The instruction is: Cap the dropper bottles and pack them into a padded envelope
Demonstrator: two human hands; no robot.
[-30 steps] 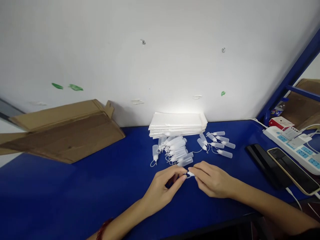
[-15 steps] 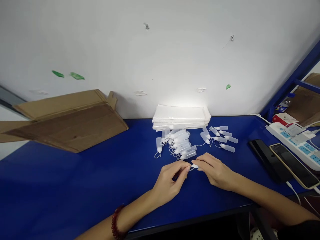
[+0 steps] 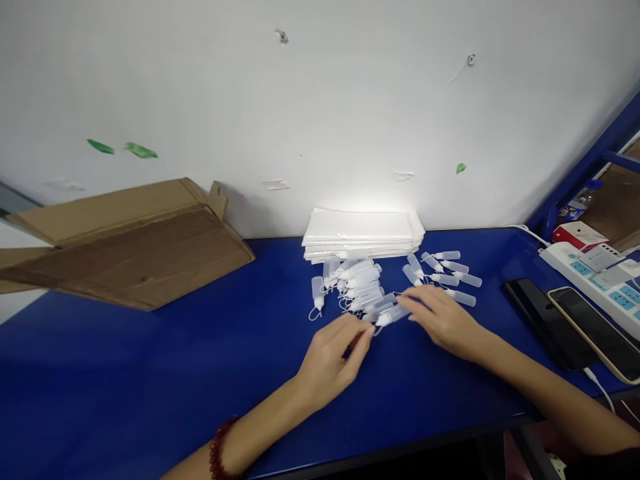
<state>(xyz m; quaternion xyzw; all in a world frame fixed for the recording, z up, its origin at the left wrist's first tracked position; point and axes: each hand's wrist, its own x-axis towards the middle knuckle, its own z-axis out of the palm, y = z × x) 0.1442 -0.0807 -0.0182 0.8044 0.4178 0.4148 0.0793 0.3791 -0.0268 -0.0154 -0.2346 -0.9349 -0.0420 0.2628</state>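
Observation:
My left hand [image 3: 333, 360] pinches thumb and forefinger together at the tip end of a small translucent dropper bottle [image 3: 393, 315]; a thin loop shows by the fingertips. At that bottle's other end is my right hand [image 3: 443, 320], its fingers spread and no longer wrapped around the body. Whether a fingertip still touches it is unclear. Just behind lies a pile of similar bottles [image 3: 363, 280] with white tips and thin loops. More loose bottles [image 3: 460, 297] lie behind my right hand.
A stack of white packets [image 3: 363, 227] sits against the wall. An open cardboard box [image 3: 130, 247] stands at left on the blue table [image 3: 200, 360]. At right are a black device [image 3: 543, 320], a phone [image 3: 595, 333] and a power strip [image 3: 580, 270] with cables.
My right hand has moved up and back, its fingers opening from around the bottle, so its body now shows. My left hand stays pinched at the tip end. The view has shifted slightly.

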